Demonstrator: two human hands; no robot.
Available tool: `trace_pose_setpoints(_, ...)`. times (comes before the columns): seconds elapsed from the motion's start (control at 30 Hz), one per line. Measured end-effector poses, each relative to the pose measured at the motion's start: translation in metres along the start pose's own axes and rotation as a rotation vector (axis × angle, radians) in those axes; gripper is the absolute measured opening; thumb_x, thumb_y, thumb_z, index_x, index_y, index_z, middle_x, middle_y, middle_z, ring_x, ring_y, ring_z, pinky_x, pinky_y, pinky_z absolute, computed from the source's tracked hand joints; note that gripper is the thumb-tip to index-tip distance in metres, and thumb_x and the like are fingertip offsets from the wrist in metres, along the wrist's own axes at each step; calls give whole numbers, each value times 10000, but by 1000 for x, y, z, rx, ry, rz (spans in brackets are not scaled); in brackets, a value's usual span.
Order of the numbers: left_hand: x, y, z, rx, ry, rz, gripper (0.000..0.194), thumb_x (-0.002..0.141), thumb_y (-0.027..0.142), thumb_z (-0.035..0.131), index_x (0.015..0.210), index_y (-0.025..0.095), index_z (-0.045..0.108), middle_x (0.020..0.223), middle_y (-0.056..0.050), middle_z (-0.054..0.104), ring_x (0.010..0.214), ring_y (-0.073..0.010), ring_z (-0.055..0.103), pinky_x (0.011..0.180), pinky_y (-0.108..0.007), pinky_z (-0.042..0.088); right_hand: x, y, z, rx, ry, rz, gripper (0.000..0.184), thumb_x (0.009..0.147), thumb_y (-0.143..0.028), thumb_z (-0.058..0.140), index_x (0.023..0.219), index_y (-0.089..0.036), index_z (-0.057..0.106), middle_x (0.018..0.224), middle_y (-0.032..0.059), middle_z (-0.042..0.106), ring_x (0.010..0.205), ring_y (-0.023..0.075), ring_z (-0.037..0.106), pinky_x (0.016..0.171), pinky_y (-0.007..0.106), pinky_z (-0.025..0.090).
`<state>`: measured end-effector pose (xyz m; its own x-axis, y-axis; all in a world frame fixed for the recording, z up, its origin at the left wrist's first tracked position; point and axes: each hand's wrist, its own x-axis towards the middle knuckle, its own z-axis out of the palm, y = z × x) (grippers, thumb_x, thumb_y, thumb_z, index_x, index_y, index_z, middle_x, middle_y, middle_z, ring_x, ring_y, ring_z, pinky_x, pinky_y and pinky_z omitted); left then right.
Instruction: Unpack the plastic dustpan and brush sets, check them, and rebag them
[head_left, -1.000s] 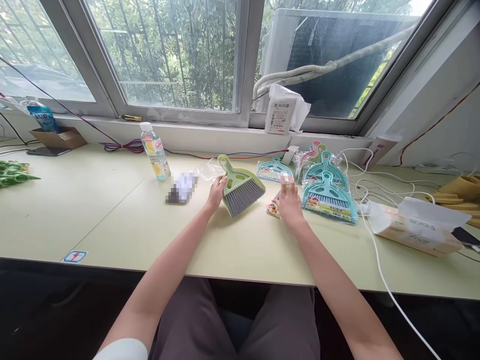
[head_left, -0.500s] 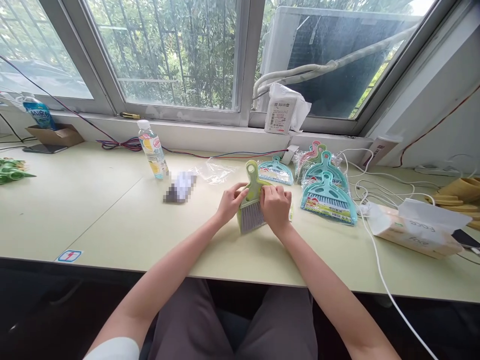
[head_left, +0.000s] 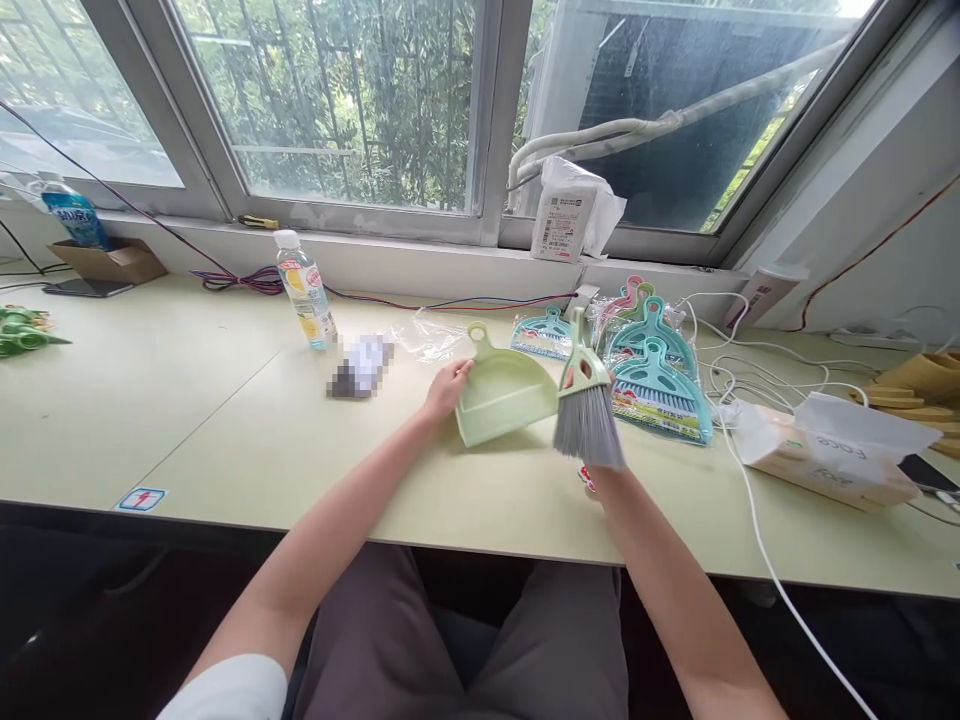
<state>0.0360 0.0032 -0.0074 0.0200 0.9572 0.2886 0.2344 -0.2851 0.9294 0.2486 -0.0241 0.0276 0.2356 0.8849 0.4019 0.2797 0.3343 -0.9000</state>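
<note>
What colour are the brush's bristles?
Grey; the bristles show best in the head view.

A labelled bottle (head_left: 307,303) is set on the surface (head_left: 202,395); white cables (head_left: 760,545) are strewn beside a tissue pack (head_left: 817,468).

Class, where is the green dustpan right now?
In the head view, the green dustpan is near the centre, held by the left hand, just left of the grey-bristled brush.

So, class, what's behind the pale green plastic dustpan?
Behind the dustpan, crumpled clear plastic film and a wrapped teal plastic brush set show. It hides part of the pale-yellow tabletop; anything there cannot be seen.
</note>
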Motion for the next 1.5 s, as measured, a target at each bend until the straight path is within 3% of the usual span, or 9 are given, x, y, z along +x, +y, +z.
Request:
trace_pose_setpoints(0.13,13,-14,-38,135,-57,-87,275,788,416,575,749,167,684,747,-32,668,848,-221,572,745,-267,437,15,19,-18,-325,181,-151,517,927,-443,310,475,-226,433,477,19,459,538,158,439,671,330,376)
trace_pose_setpoints(0.27,14,-12,-59,453,-43,-62,244,789,404,582,782,195,708,843,-79,687,920,-266,585,793,-297,411,20,51,-12,-792,4,-332,454,913,-336,384,516,-193,552,561,69,577,708,211,528,835,401,336)
trace_pose_setpoints(0.37,14,-10,-61,751,-29,-18,339,864,441,472,853,206,715,949,-115,683,967,-291,589,813,-332,398,20,62,-3,-943,-133,-390,434,915,-282,371,580,-170,623,645,108,630,795,236,548,834,408,325)
trace_pose_setpoints(0.5,12,-5,-59,926,-12,-14,421,911,472,377,948,200,696,1054,-127,673,1020,-289,588,815,-338,406,17,54,-1,-1013,-212,-313,422,916,-276,376,648,-151,677,755,144,667,870,255,551,824,403,322)
trace_pose_setpoints(0.67,6,11,-55,956,-4,-70,399,900,499,404,1049,226,654,999,-73,701,962,-246,612,804,-314,426,10,36,-2,-1093,-247,-164,380,860,-442,483,691,-175,694,873,126,661,948,272,518,853,421,299)
trace_pose_setpoints(1.0,6,5,-53,1017,-19,-102,279,849,390,501,951,219,697,984,-93,702,960,-258,620,796,-323,453,-2,26,5,-992,-302,-31,312,745,-500,579,793,-219,705,1021,87,561,1045,262,464,890,412,305)
trace_pose_setpoints(1.13,7,2,-54,1003,-11,-114,287,843,383,494,927,202,700,990,-108,697,957,-266,617,795,-331,452,-4,22,8,-977,-315,2,226,709,-404,606,776,-204,687,997,87,561,1028,266,476,881,415,322)
trace_pose_setpoints(1.37,-2,21,-48,1048,-35,-106,249,823,339,494,834,185,689,940,-108,700,934,-264,615,760,-317,443,11,12,-3,-749,-47,-78,285,769,-451,560,848,-197,663,964,81,589,984,249,511,845,369,344)
trace_pose_setpoints(1.5,-13,32,-30,1007,-109,-47,242,833,350,499,788,200,685,864,-79,702,865,-237,625,715,-290,432,7,21,3,-692,-235,-218,288,784,-482,555,841,-215,647,887,44,619,903,218,536,802,339,335)
